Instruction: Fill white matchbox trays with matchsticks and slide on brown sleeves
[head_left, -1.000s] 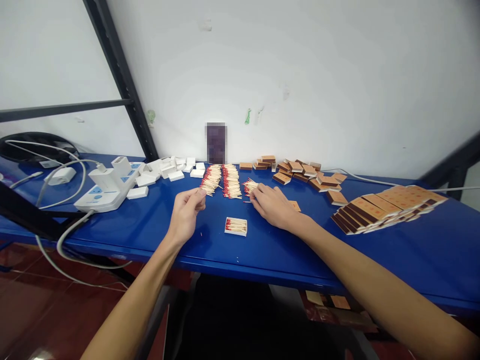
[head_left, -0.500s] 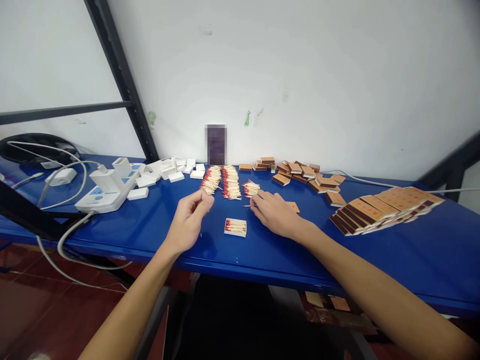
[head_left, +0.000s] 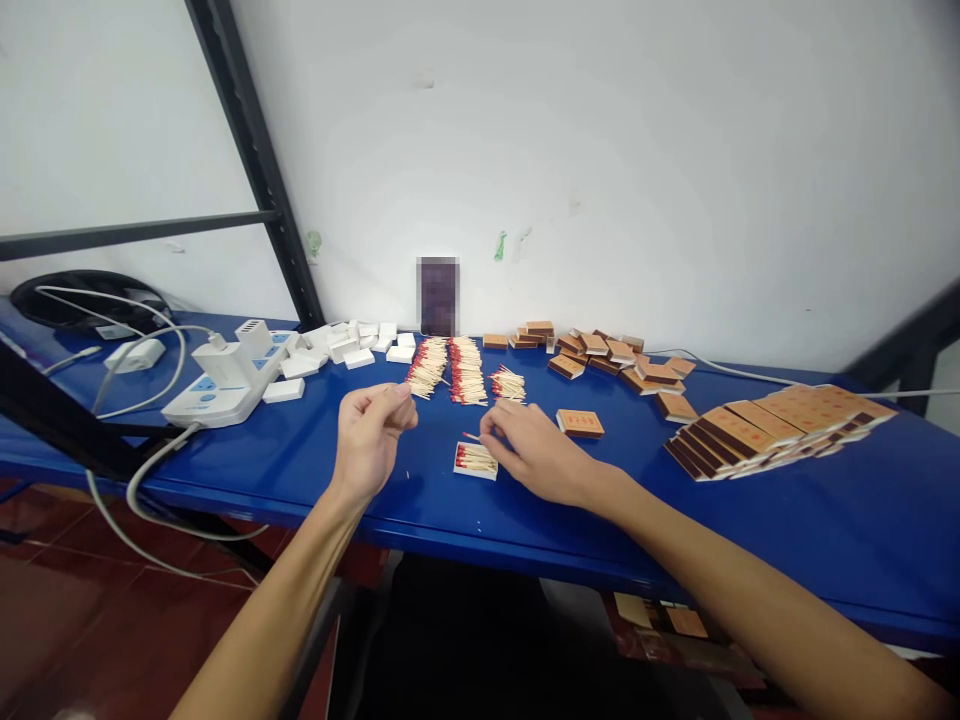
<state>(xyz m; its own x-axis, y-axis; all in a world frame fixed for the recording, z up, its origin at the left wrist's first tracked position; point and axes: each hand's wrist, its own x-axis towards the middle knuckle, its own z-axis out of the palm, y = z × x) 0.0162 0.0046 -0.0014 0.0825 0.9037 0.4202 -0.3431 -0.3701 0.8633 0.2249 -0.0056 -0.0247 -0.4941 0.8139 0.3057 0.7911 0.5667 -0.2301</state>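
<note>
My right hand (head_left: 529, 450) pinches a match (head_left: 470, 436), its red head pointing left, just above an open matchbox tray (head_left: 475, 476). That white tray holds several red-headed matches (head_left: 472, 458). To its left, my left hand (head_left: 375, 430) is closed above the blue table, thumb against curled fingers. What it holds, if anything, is hidden. Beyond the hands lie two long rows of matches (head_left: 466, 370) and a smaller heap of matches (head_left: 509, 384). A closed matchbox (head_left: 580, 423) rests right of my right hand.
Empty white trays (head_left: 345, 350) are piled at the back left, beside a power strip (head_left: 217, 400) with chargers and cables. Loose matchbox sleeves (head_left: 607, 350) lie at the back right. Stacked matchboxes (head_left: 757, 430) stand at right. A pixelated dark rectangle (head_left: 439, 297) leans on the wall.
My right hand has moved from beside the small match heap toward me, bringing a match to the tray. The closed matchbox behind it is now uncovered. My left hand stays closed.
</note>
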